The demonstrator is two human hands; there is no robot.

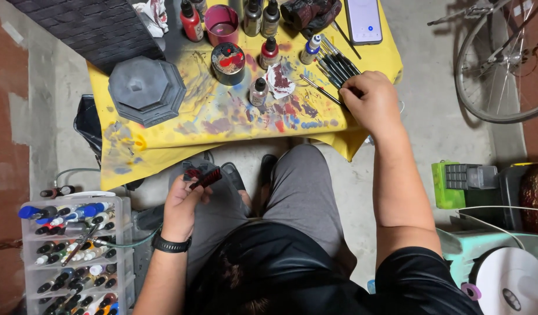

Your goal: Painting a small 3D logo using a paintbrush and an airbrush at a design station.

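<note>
While the left hand [181, 204] holds a small dark red miniature [202, 176] over the lap, its grip closed on the piece, the right hand [371, 99] reaches across the desk [164, 137] to the row of brushes [336, 64]. Its fingers curl down onto the handles, though I cannot tell whether one is already pinched. This looks like the brush-picking step of painting the miniature; the next move calls for lifting a single thin handle clear of its neighbours without rolling the rest off the edge.

A paint-smeared yellow cloth covers the desk. On it stand a grey octagonal base [146, 87], a red-stained pot [228, 61], a pink cup [222, 24], several dropper bottles [258, 91] and a phone [363, 20]. Below lies bare concrete floor [438, 128]. A clear drawer rack of paint bottles [76, 251] stands at the left, a bicycle wheel [502, 64] at the upper right, and a green box [447, 185] near the right knee.
</note>
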